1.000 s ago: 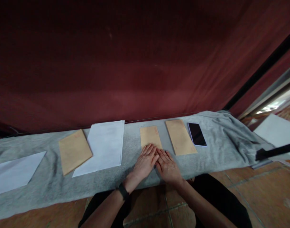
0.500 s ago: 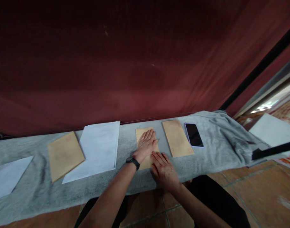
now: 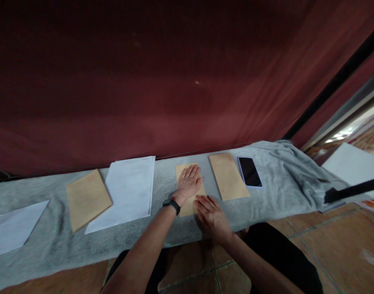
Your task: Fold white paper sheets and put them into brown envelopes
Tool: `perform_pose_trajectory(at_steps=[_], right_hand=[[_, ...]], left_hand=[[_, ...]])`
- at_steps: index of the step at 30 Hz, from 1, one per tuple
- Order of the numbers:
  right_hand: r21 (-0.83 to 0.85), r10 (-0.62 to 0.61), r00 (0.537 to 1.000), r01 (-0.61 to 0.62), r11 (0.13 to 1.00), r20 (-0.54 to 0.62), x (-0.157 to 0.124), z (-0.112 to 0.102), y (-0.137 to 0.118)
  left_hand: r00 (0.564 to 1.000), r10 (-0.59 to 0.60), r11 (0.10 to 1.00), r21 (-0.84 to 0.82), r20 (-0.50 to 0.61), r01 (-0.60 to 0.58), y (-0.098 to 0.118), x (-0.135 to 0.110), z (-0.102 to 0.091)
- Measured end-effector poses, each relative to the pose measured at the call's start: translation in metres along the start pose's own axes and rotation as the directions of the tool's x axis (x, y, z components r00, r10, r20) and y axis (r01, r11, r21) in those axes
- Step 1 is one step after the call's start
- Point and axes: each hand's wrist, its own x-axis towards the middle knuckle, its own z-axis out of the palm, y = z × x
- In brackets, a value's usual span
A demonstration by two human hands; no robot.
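A tan paper envelope (image 3: pixel 187 209) lies flat on the grey cloth in front of me, partly covered by my hands. My left hand (image 3: pixel 189 181), with a dark band on its wrist, rests palm down on the envelope, fingers stretched out and pointing away from me. Lower and to the right, my right hand (image 3: pixel 211 214) is also flat, its fingertips on the envelope's right edge. Neither hand grips anything. Just right of them lies a stack of tan envelopes (image 3: pixel 229 175), with a phone (image 3: pixel 250 171) beside it, screen up.
White paper sheets (image 3: pixel 128 190) lie to the left, overlapped by another tan envelope stack (image 3: pixel 88 200). Farther left is another white sheet (image 3: pixel 15 226). The grey cloth (image 3: pixel 165 183) covers a long bench against a dark red wall (image 3: pixel 174 102). A black bar (image 3: pixel 352 190) crosses at right.
Both hands stay flat on the envelope in nearly the same place. The view has shifted slightly; no object has plainly been moved.
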Motion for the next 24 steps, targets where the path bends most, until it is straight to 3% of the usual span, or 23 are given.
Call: perform_pose_trajectory(at_steps=[13,24], right_hand=[[0.044,-0.042,0.999,0.042,0.998,0.013,-0.009,0.001,0.005],[0.124,-0.131,0.987,0.119,0.985,0.091,-0.019,-0.023,0.004]], left_hand=[[0.997,0.076,0.997,-0.014,0.025,-0.076,0.006,-0.038,-0.004],[0.994,0.108,0.994,-0.019,0.007,-0.108,0.018,-0.077,-0.011]])
